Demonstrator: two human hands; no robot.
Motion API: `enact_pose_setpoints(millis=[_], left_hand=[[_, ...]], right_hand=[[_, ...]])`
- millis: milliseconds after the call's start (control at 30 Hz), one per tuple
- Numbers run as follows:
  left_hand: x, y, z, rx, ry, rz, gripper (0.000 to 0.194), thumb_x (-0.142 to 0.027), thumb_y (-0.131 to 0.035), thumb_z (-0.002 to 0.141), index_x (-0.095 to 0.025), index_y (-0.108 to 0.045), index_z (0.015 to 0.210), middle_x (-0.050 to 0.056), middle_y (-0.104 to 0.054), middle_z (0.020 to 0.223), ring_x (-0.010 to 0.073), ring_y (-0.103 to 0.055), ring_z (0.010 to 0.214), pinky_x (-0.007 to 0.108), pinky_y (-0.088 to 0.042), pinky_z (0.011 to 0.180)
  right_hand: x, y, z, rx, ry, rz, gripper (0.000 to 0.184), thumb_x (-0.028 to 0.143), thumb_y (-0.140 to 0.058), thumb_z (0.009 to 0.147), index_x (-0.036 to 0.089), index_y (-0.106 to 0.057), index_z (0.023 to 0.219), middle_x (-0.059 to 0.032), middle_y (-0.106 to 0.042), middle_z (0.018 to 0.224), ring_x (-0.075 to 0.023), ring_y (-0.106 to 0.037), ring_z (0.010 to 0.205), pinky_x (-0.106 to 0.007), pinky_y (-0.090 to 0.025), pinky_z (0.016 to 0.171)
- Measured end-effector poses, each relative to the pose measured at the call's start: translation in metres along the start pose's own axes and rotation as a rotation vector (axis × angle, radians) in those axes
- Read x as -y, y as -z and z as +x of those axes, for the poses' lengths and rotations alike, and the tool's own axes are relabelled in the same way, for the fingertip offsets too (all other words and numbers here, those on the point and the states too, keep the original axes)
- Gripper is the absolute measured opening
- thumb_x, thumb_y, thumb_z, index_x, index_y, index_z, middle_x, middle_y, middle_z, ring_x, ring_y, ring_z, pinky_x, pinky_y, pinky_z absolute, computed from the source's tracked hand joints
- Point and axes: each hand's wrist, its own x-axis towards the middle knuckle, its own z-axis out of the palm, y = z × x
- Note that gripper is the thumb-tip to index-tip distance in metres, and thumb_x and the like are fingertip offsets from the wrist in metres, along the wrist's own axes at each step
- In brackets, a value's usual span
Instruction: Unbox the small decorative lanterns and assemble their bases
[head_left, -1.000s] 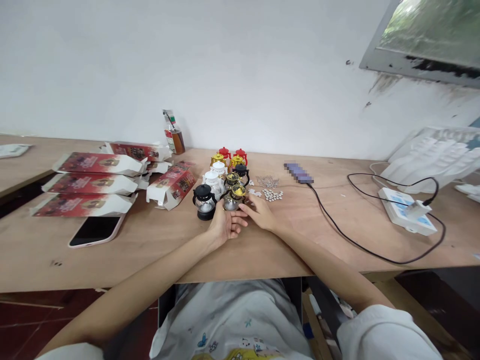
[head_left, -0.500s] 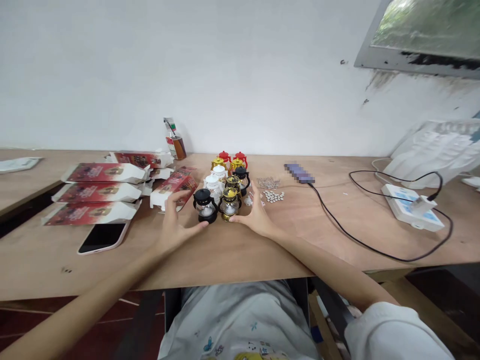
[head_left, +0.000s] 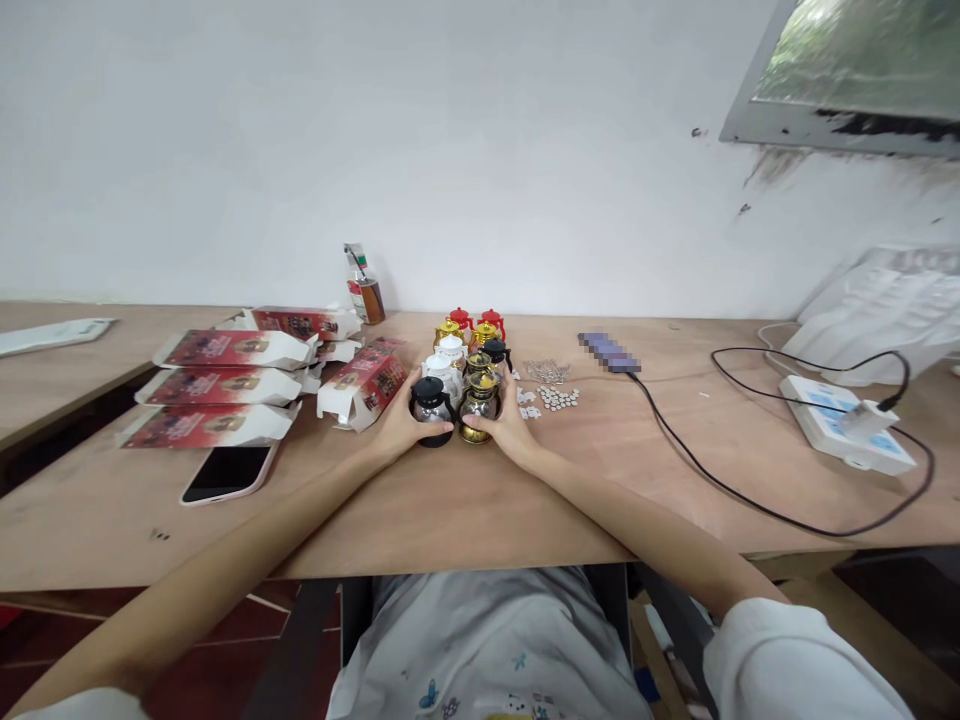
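Observation:
Two columns of mini lanterns stand on the table in front of me. My left hand [head_left: 399,422] curves round the outer side of the nearest black lantern [head_left: 429,390], its thumb across the base. Opposite it, my right hand [head_left: 514,428] grips the nearest black-and-gold lantern [head_left: 478,408] with the thumb on the front. Both lanterns are upright. Behind them are white lanterns [head_left: 451,348], another black lantern [head_left: 495,350], gold lanterns [head_left: 448,331] and red lanterns [head_left: 491,318] at the back. The fingertips of both hands are partly hidden by the lanterns.
Red-and-white boxes [head_left: 225,385] lie at left beside a phone [head_left: 229,472]. Button cells [head_left: 559,398] and small metal pieces [head_left: 547,371] are right of the lanterns. A bottle [head_left: 366,298] stands by the wall. A black cable [head_left: 697,480] runs towards a power strip [head_left: 844,425].
My hands have closed in from both sides. The left hand has moved right onto the black lantern, and the right hand now fits closer round the black-and-gold one. The view has shifted slightly.

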Motion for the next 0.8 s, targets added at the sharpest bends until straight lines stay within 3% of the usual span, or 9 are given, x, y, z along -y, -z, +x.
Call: enact_pose_setpoints(millis=[367, 600, 800], left_hand=[[-0.005, -0.02, 0.011, -0.121, -0.018, -0.03, 0.097, -0.034, -0.081, 0.054, -0.014, -0.033, 0.136, 0.016, -0.039, 0.142, 0.0265, -0.036, 0.132, 0.04, -0.025, 0.112], [0.004, -0.024, 0.028, -0.185, -0.055, -0.05, 0.086, -0.032, -0.081, 0.052, -0.017, -0.041, 0.127, 0.013, -0.05, 0.131, 0.0268, -0.045, 0.124, 0.042, -0.031, 0.108], [0.015, -0.021, 0.038, -0.238, -0.037, -0.14, 0.086, -0.043, -0.08, 0.053, -0.021, -0.041, 0.127, 0.012, -0.044, 0.138, 0.0269, -0.037, 0.132, 0.041, -0.027, 0.111]], right_hand=[[0.0, -0.002, 0.021, -0.122, -0.092, 0.217, 0.097, 0.037, -0.074, 0.058, 0.025, -0.024, 0.14, -0.0058, -0.033, 0.147, -0.0223, -0.031, 0.135, -0.04, -0.025, 0.113], [0.001, 0.002, 0.038, -0.123, -0.18, 0.229, 0.087, 0.032, -0.076, 0.055, 0.024, -0.037, 0.132, -0.0051, -0.054, 0.129, -0.0244, -0.049, 0.12, -0.042, -0.034, 0.106], [-0.01, 0.007, 0.049, -0.104, -0.175, 0.174, 0.094, 0.035, -0.079, 0.051, 0.024, -0.036, 0.134, -0.0057, -0.048, 0.135, -0.0252, -0.044, 0.125, -0.042, -0.031, 0.109]])
